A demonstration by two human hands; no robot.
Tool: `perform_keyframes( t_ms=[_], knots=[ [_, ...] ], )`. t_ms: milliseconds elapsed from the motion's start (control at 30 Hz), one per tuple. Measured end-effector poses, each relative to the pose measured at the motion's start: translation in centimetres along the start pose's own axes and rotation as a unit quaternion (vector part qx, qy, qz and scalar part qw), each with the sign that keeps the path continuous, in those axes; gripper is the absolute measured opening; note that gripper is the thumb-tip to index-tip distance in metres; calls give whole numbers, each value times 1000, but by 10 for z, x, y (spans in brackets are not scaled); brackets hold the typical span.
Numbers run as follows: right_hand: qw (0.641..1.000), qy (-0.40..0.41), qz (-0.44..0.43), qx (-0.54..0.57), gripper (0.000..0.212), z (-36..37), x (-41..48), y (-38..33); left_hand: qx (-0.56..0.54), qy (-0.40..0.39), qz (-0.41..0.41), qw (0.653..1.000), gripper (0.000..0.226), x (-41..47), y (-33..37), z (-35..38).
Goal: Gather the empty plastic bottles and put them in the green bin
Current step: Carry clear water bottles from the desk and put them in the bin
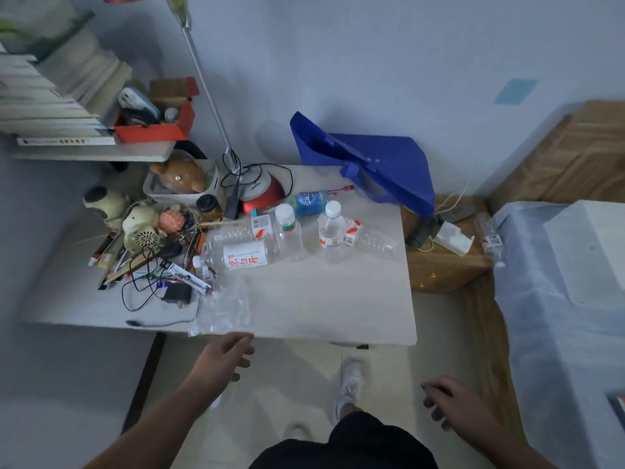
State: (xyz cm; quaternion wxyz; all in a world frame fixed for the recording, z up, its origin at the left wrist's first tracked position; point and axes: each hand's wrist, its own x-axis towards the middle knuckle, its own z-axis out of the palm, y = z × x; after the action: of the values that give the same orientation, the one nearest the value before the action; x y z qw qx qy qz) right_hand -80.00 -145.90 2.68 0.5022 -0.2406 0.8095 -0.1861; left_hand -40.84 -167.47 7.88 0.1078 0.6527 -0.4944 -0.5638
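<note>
Several clear plastic bottles stand or lie on the white table (321, 299). Two stand upright: one with a green label (288, 231) and one with an orange label (332, 231). A large bottle with red characters (241, 257) lies on its side, another lies behind it (241, 231), and one lies at the right (370, 239). A further bottle (490, 240) lies to the right of the table, by the bed. My left hand (225, 355) hovers below the table's front edge, fingers relaxed and holding nothing. My right hand (449, 401) hangs lower right, loosely curled, also holding nothing. No green bin is in view.
A blue bag (378, 164) leans at the table's back right. A lamp with a red base (263, 194), a blue bottle (309, 201), cables and clutter (159, 258) fill the left side. A clear plastic bag (225, 309) lies near the front edge. A bed (568, 282) is at the right.
</note>
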Motion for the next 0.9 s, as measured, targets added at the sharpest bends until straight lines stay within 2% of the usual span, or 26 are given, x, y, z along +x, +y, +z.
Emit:
perform_keyframes(
  t_ms=[133,267,333,500,600,667,733,833,900],
  knots=[
    [998,-2,-62,-21,10,-21,55,-71,6,15,-3,1000,16,22,23,9],
    [990,-16,-126,-63,13,-28,97,-154,61,23,33,997,32,56,58,10],
    [986,-20,-147,-73,27,-23,115,-193,104,36,52,993,46,78,77,8],
    [982,-1,-177,-68,92,11,147,-269,141,34,109,983,77,134,123,1],
    [984,14,-174,-46,112,29,160,-290,177,25,146,973,93,163,142,0],
    [985,23,-166,-42,113,39,166,-297,206,1,163,965,103,182,151,1],
    [983,38,-168,-59,101,46,169,-301,253,-32,185,949,106,196,156,5],
    [983,57,-158,-75,80,50,168,-301,304,-64,219,925,95,204,155,15],
    [986,54,-145,-68,74,52,163,-298,297,-59,216,928,86,204,155,20]
  ],
)
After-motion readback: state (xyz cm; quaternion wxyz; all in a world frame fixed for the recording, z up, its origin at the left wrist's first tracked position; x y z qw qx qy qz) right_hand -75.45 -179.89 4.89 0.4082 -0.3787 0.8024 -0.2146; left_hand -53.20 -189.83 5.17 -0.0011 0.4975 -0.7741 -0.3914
